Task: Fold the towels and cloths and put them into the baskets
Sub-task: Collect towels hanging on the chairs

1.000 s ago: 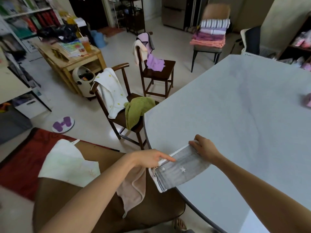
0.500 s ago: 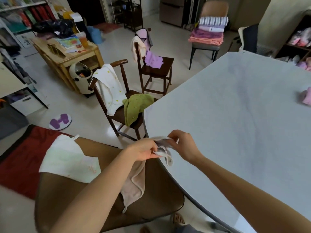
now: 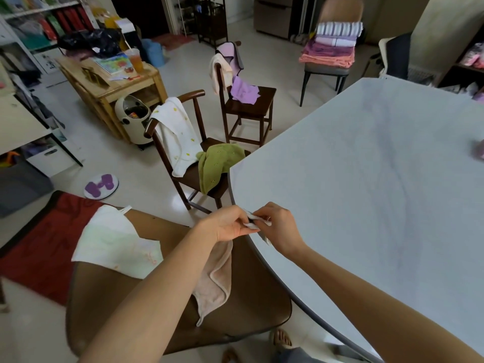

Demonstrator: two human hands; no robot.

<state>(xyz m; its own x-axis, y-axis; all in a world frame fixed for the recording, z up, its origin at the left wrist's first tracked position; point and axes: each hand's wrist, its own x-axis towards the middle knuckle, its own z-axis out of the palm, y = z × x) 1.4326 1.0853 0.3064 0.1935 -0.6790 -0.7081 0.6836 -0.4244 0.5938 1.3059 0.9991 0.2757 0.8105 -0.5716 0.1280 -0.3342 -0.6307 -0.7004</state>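
A person stands at the rounded corner of a pale bench (image 3: 366, 179), seen from a camera on their head. Both hands meet just over the bench edge, pinching a small grey cloth (image 3: 251, 223) bunched between them. Only a crumpled strip of it shows between the fingers, so how many folds it has cannot be told.

The left hand (image 3: 227, 223) comes in from the lower left, palm turned up, its grip closed on the cloth with thumb and fingertips. The right hand (image 3: 279, 225) comes in from the lower right, knuckles up, fingers curled down, its grip also closed on the cloth. Both forearms stretch forward and converge.

The step in hand looks like folding this one cloth. Next, it probably needs spreading flat on the bench, or its corners brought together, before it goes to a basket. No basket is clearly visible.

More waits: a pink cloth (image 3: 214, 289) and a white cloth (image 3: 115, 244) on the near brown chair (image 3: 248, 305), a green towel (image 3: 217, 163) on a wooden chair beyond.
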